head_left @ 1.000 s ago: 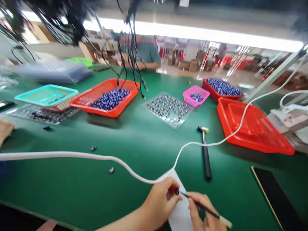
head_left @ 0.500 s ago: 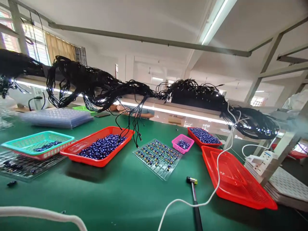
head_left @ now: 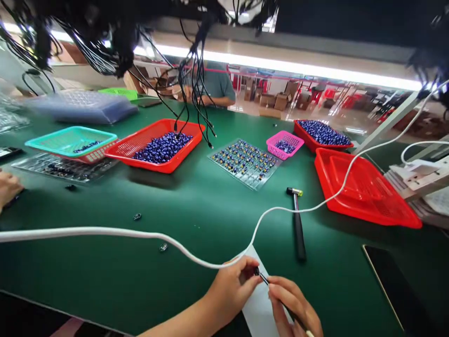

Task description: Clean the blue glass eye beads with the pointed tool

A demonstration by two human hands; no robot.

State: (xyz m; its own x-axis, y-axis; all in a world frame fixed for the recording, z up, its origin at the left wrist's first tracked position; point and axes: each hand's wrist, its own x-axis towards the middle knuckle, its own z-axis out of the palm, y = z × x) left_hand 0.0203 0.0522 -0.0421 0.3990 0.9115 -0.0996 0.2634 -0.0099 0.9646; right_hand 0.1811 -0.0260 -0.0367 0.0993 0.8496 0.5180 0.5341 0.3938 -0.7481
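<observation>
At the lower middle of the head view, my left hand (head_left: pixel 229 288) pinches a small dark part (head_left: pixel 257 270) between thumb and index finger. My right hand (head_left: pixel 293 304) grips a slim dark pen-like tool (head_left: pixel 264 279), its thin tip touching or very close to that part. What kind of tool it is, I cannot make out. Under both hands lies a white sheet (head_left: pixel 257 311). A white cable (head_left: pixel 210 265) crosses in front of my left hand. A black-handled mallet (head_left: pixel 298 229) rests just beyond my right hand.
Red baskets (head_left: pixel 196 135) and a pink basket (head_left: pixel 270 145) hold blue-purple pieces. A clear tray (head_left: pixel 245 164) carries rows of small parts. A phone (head_left: pixel 393 281) lies right. Another person's hand (head_left: pixel 9 187) is far left; a person (head_left: pixel 219 84) sits opposite. Black cables (head_left: pixel 199 79) hang overhead.
The view has tilted down, so the tabletop fills more of it. Both my hands, the white sheet, the phone and the other person's hand have come into view.
</observation>
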